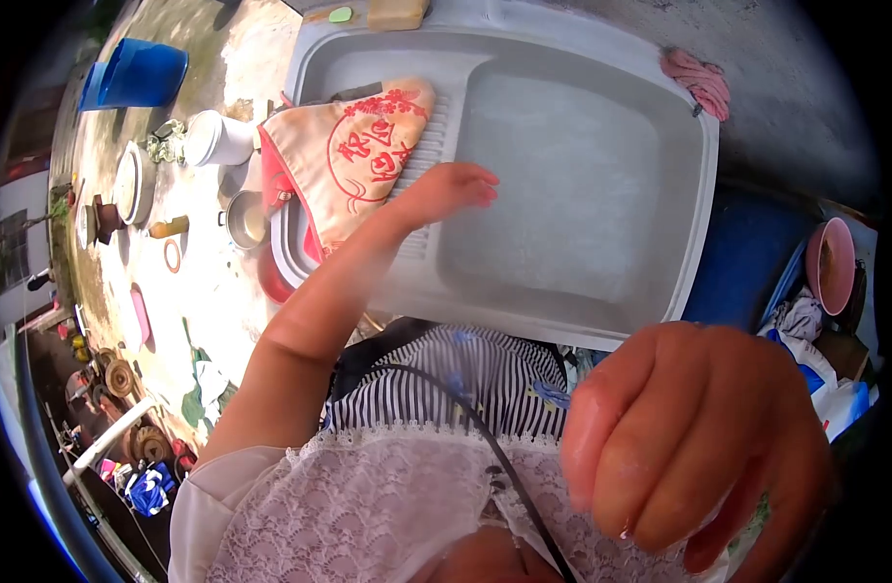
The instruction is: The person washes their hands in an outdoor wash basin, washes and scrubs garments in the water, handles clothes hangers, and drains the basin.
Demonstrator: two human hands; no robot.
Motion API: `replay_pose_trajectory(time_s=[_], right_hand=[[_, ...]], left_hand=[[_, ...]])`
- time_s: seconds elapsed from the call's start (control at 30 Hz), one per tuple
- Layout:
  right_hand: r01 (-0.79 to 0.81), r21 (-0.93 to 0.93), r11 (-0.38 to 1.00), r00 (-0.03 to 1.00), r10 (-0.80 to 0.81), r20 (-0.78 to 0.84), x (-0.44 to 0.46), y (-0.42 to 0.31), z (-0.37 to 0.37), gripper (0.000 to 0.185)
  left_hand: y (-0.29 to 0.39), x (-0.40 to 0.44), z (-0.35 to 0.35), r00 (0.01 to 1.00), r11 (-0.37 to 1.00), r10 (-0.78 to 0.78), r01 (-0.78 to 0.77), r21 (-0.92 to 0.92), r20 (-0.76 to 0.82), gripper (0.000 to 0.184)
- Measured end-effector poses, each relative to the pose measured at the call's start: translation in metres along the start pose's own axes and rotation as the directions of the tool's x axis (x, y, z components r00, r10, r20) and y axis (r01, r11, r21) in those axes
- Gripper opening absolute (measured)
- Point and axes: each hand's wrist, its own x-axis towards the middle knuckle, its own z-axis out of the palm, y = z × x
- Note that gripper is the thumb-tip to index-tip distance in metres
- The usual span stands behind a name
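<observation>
My left hand [455, 191] reaches over the ribbed strip of a grey laundry sink [572, 185], its fingers stretched out and holding nothing. Beside it, a cream cloth piece [353, 160] with red printed characters and flowers and a red edge lies across the washboard side, hanging over the sink's rim. My right hand [694, 447] is close to the camera at the lower right, wet, with its fingers loosely bent and a gap under them. Nothing shows in it, though its palm is hidden. The large basin holds what looks like cloudy water.
A tan block [397, 14] and a green piece of soap [341, 15] sit on the far ledge. A pink rag [697, 83] hangs on the far right corner. Left on the ground are a blue bucket [149, 73], a white bucket [222, 139] and a pot [244, 219]. A pink basin [831, 264] stands right.
</observation>
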Motion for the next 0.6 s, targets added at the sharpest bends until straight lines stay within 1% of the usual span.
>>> replay_pose_trajectory(time_s=[0.17, 0.27, 0.37, 0.43, 0.47, 0.5, 0.53, 0.57, 0.6], right_hand=[[-0.028, 0.047, 0.999, 1.0, 0.027, 0.015, 0.001, 0.005, -0.003, 0.042], [-0.037, 0.073, 0.997, 0.999, 0.035, 0.026, 0.003, 0.006, -0.01, 0.045], [-0.048, 0.098, 0.994, 0.998, 0.045, 0.033, 0.003, 0.008, -0.016, 0.049], [-0.06, 0.112, 0.992, 0.998, 0.057, 0.027, 0.0, 0.013, -0.025, 0.052], [-0.068, 0.126, 0.99, 0.998, 0.067, 0.015, -0.003, 0.019, -0.032, 0.053], [-0.086, 0.122, 0.989, 0.995, 0.091, -0.041, -0.011, 0.025, -0.042, 0.054], [-0.121, 0.098, 0.988, 0.982, 0.134, -0.134, -0.023, 0.037, -0.055, 0.055], [-0.22, 0.052, 0.974, 0.931, 0.225, -0.288, -0.039, 0.054, -0.078, 0.057], [-0.347, -0.011, 0.938, 0.843, 0.307, -0.441, -0.059, 0.075, -0.099, 0.058]], left_hand=[[0.003, 0.003, 0.001, 0.999, 0.999, -0.036, 0.036, 0.017, 0.008, 0.035], [-0.003, 0.007, 0.002, 1.0, 0.999, -0.016, 0.016, 0.044, 0.013, 0.035], [-0.002, 0.007, 0.006, 1.0, 0.996, -0.013, 0.014, 0.093, -0.014, 0.034], [0.02, -0.001, -0.002, 0.965, 0.947, 0.06, 0.027, 0.321, -0.257, 0.036], [0.025, -0.007, -0.008, 0.923, 0.903, 0.113, 0.059, 0.426, -0.368, 0.037], [0.019, -0.007, -0.025, 0.803, 0.789, 0.332, 0.052, 0.612, -0.496, 0.044], [0.008, -0.004, -0.05, 0.636, 0.637, 0.55, 0.101, 0.765, -0.541, 0.052], [-0.004, -0.002, -0.075, 0.498, 0.428, 0.683, 0.319, 0.846, -0.534, 0.055], [-0.016, -0.005, -0.096, 0.503, 0.335, 0.668, 0.455, 0.825, -0.549, 0.056]])
